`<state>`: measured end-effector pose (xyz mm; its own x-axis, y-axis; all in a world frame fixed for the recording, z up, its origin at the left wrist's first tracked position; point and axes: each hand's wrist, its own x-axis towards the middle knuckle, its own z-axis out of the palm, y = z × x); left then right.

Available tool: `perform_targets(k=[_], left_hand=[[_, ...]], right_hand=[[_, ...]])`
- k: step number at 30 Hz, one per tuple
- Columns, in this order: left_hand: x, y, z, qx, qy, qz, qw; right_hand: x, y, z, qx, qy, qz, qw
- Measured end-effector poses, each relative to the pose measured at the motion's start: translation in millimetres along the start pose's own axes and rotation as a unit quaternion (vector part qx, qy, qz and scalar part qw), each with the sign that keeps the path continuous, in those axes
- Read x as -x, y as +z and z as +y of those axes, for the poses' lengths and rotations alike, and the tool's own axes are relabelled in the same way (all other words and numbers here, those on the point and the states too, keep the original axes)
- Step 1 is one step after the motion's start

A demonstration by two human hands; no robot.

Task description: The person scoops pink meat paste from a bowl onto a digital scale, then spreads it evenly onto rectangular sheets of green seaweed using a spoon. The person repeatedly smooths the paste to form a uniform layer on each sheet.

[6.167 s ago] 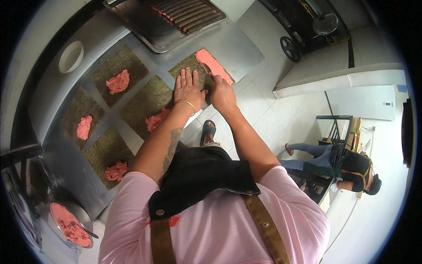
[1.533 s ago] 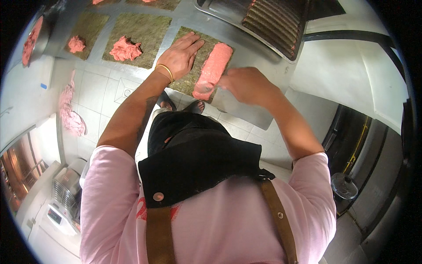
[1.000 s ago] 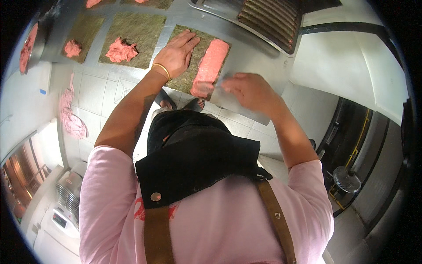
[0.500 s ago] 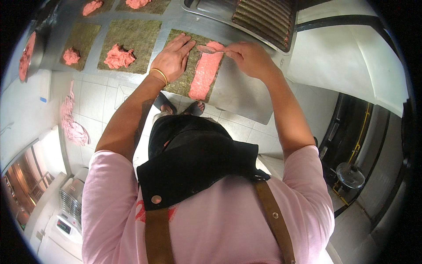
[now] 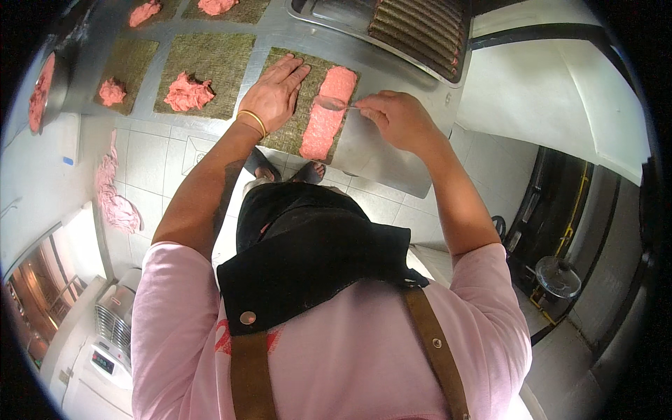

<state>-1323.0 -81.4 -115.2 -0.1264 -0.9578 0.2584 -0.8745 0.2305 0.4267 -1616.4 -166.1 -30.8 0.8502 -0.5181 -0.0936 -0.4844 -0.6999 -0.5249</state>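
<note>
A green nori sheet [image 5: 285, 138] lies on the metal table in front of me. Along its right side runs a flat strip of pink minced meat paste [image 5: 319, 137]. My left hand [image 5: 274, 91] rests flat on the sheet, fingers stretched out, left of the strip. My right hand [image 5: 397, 117] grips the handle of a metal spoon [image 5: 332, 103], whose bowl touches the middle of the paste. Left of this sheet, another nori sheet [image 5: 210, 56] bears a rough lump of pink paste [image 5: 187, 92].
More nori sheets [image 5: 133, 59] with paste lumps lie to the left and far left. A bowl of pink paste [image 5: 43, 91] stands at the left edge. At the far right, a metal tray [image 5: 343, 15] holds several dark nori rolls [image 5: 420, 31]. A pink cloth [image 5: 115, 203] lies on the tiled floor.
My right hand has drawn the spoon toward me, from the strip's far end to its middle. The far end now lies flatter and wider. My left hand has stayed in place.
</note>
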Motion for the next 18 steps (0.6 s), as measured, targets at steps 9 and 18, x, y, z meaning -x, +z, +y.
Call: perform_targets(k=[9, 18], left_hand=[[-1, -2, 1, 0.008, 0.002, 0.004, 1.000], [-1, 0, 1, 0.005, -0.003, 0.004, 1.000]], right_hand=[[37, 13, -34, -0.024, 0.010, -0.076, 0.997], [50, 34, -53, -0.037, 0.032, -0.086, 0.995]])
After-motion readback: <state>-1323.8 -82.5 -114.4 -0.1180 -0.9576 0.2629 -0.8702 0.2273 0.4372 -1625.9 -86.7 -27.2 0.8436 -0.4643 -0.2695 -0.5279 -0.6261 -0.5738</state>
